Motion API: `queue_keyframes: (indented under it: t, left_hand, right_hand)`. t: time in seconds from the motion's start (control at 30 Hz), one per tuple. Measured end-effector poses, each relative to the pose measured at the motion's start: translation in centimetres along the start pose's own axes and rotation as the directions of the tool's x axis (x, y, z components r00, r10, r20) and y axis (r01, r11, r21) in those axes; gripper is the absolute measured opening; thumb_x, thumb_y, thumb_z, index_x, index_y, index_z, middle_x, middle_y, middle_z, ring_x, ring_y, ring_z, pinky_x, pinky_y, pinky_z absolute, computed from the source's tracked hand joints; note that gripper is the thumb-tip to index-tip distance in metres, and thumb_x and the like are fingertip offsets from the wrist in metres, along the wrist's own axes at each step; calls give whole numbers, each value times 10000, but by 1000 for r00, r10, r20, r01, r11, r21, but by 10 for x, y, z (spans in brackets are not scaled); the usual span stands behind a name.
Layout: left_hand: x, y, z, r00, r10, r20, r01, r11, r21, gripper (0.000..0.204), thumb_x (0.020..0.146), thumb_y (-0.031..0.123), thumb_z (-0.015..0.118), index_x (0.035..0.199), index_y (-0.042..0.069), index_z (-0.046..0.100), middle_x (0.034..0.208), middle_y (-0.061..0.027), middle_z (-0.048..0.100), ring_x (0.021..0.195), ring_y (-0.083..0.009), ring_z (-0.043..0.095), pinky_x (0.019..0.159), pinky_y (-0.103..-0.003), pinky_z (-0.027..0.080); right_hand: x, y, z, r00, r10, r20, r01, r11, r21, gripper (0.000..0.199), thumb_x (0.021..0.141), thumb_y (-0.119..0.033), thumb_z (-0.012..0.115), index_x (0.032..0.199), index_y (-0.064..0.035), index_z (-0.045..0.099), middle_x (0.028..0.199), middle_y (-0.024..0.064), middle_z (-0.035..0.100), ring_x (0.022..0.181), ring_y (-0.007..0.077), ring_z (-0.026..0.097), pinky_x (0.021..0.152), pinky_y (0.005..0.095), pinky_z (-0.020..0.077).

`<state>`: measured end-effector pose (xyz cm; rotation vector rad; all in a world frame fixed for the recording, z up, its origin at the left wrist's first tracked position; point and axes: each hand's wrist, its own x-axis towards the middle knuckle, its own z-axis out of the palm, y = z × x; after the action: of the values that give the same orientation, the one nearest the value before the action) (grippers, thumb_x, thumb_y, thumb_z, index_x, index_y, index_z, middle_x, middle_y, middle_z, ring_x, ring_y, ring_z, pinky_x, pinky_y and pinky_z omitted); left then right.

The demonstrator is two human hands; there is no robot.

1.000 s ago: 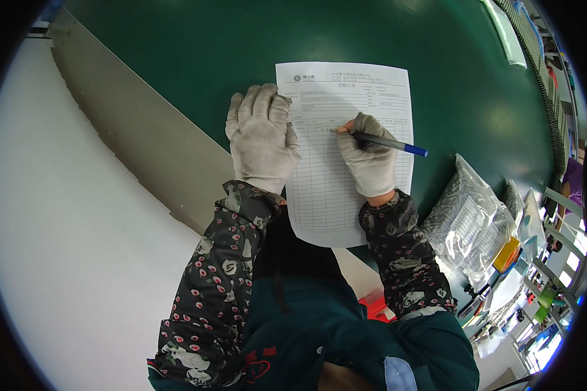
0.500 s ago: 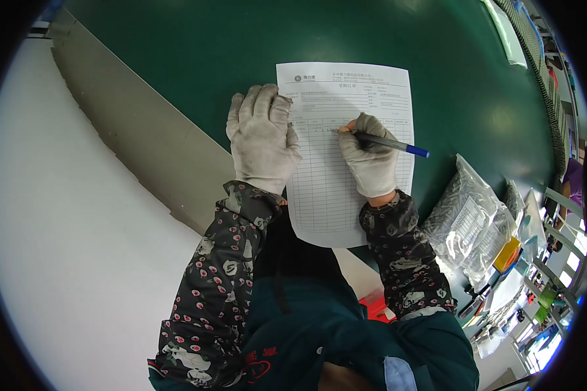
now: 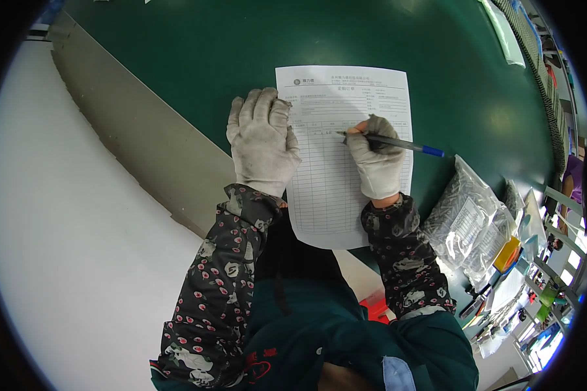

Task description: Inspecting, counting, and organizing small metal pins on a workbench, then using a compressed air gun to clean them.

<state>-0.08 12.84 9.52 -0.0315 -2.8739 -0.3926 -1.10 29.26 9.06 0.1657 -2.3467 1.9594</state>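
Observation:
A white printed form [image 3: 326,195] with a ruled table lies on the green tabletop [image 3: 195,58], its lower end reaching past the table's near edge. My left hand [image 3: 262,140], in a worn white glove, rests flat across the form's left edge with its fingers stretched out. In my right hand [image 3: 377,159], gloved too with bare thumb or fingertip showing, is a pen [image 3: 404,144] with a grey barrel and blue end. The pen's tip is at a row near the top of the table, beside a few small handwritten marks.
Clear plastic bags [image 3: 466,215] of small metal-looking parts stand right of the form. Beyond them are a yellow box [image 3: 507,254] and assorted items. A white surface [image 3: 78,247] lies to my left. Another person in purple [image 3: 572,176] shows at the far right.
My right hand and the pen have shifted slightly to the right along the row. My left hand stays in place on the form.

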Motion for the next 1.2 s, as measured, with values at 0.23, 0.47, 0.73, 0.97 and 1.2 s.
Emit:
queue_keyframes:
  t: [0.23, 0.47, 0.73, 0.97, 1.2]
  left_hand:
    - [0, -3, 0, 999, -11, 52, 9, 999, 34, 405, 673, 159, 606, 1068, 104, 535, 1190, -53, 459, 1187, -223, 380, 1052, -434, 222]
    - [1, -1, -1, 1000, 5, -22, -5, 1000, -1, 325, 696, 108, 552, 1018, 72, 526, 1157, -70, 505, 1134, -255, 443, 1031, -435, 268]
    - [1, -1, 0, 1000, 1, -15, -1, 1000, 8, 321, 692, 102, 551, 1010, 68, 527, 1156, -70, 510, 1130, -250, 448, 1035, -433, 265]
    - [1, 0, 0, 1000, 9, -28, -9, 1000, -6, 311, 691, 99, 548, 1000, 67, 529, 1151, -73, 513, 1130, -252, 448, 1032, -434, 270]
    - [0, 1, 1, 1000, 7, -25, -7, 1000, -2, 299, 692, 93, 548, 989, 67, 529, 1149, -73, 512, 1130, -251, 449, 1027, -438, 274]
  right_hand:
    - [1, 1, -10, 990, 115, -78, -108, 990, 94, 109, 747, 84, 572, 729, 6, 497, 669, 6, 489, 621, 64, 469, 597, 181, 428]
    - [0, 0, -10, 999, 47, -1, -47, 997, -59, 136, 742, 77, 602, 724, 2, 491, 684, 15, 491, 618, 59, 468, 575, 174, 425]
    - [0, 6, -9, 999, 34, 26, -34, 999, -8, 145, 737, 85, 607, 720, 12, 483, 681, 30, 495, 624, 69, 496, 574, 181, 444]
    - [1, 4, -9, 999, 28, 15, -28, 999, -26, 142, 735, 98, 599, 723, 15, 485, 685, 35, 502, 633, 72, 512, 580, 183, 459]
    - [-1, 5, -11, 999, 25, 31, -24, 999, -32, 163, 730, 105, 599, 719, 7, 469, 700, 38, 506, 639, 72, 508, 590, 181, 459]
